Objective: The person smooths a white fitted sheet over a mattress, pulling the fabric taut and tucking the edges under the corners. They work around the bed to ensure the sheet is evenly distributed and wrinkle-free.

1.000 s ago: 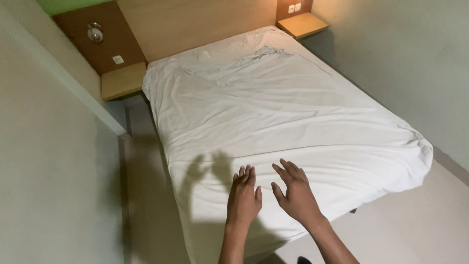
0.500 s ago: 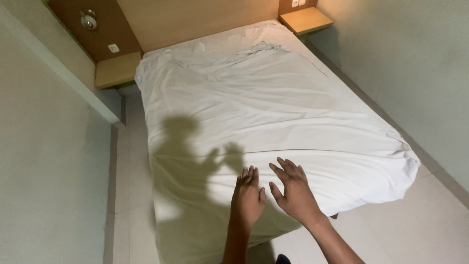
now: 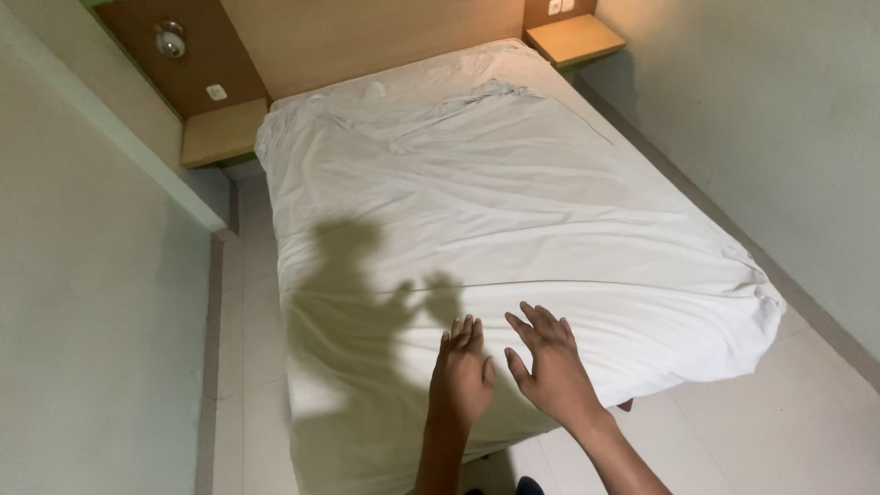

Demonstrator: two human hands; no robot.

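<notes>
Both hands — left hand (image 3: 461, 378), right hand (image 3: 550, 367) — spread empty over the white sheet's (image 3: 513, 211) near edge.

A plain white sheet (image 3: 495, 229) covers the bed, with a dark grey shadow across its lower left. The headboard (image 3: 367, 37) is light wood, the panel (image 3: 197, 64) at upper left darker brown. Both side shelves (image 3: 225, 133) are pale tan. Walls are off-white, floor tiles (image 3: 779, 431) cream.

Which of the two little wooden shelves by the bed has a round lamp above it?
The shelf on the left; a round lamp hangs above it. The right shelf has none.
</notes>
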